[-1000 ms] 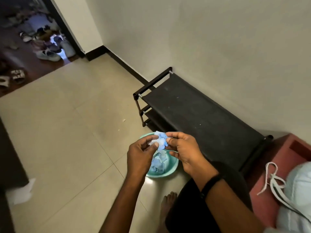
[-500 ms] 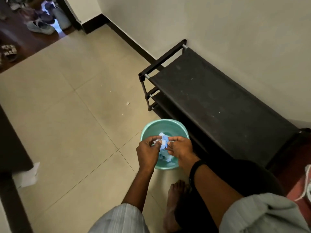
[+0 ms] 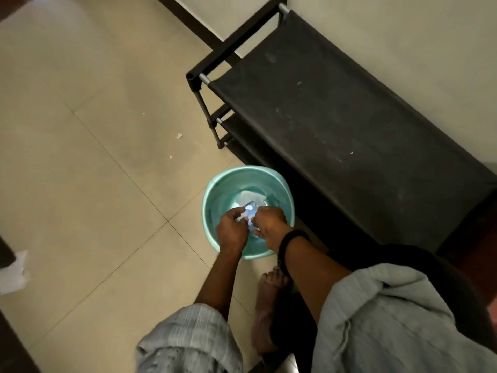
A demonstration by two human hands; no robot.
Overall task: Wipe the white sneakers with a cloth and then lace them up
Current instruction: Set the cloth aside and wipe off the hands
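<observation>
A small light-blue cloth (image 3: 249, 211) is bunched between the two hands, low inside a teal plastic basin (image 3: 215, 196) that stands on the tiled floor (image 3: 94, 157). Only a little of the cloth shows between the fingers; more pale material lies at the bottom of the basin just beyond the hands, though it is too blurred to tell whether it is the same cloth or water glinting.

The left hand (image 3: 231, 227) is curled closed with its fingertips pinching one end of the cloth. The right hand (image 3: 270, 224) is likewise closed on the other end, knuckles up, the two hands nearly touching over the middle of the basin. A dark band (image 3: 291, 239) circles the right wrist. Both forearms reach down from grey rolled sleeves (image 3: 188, 343) at the near edge of the view.

Below the right forearm, on the near side of the basin, a bare foot (image 3: 266, 305) rests on the floor. Beyond and to the right of the hands, a black shoe rack (image 3: 336, 109) with a dusty fabric top stands against the pale wall (image 3: 416, 36), its near corner just beside the basin's rim. Far to the left of the hands, a scrap of white paper (image 3: 13, 273) lies on the floor at the edge of the view. The white sneakers are out of view.
</observation>
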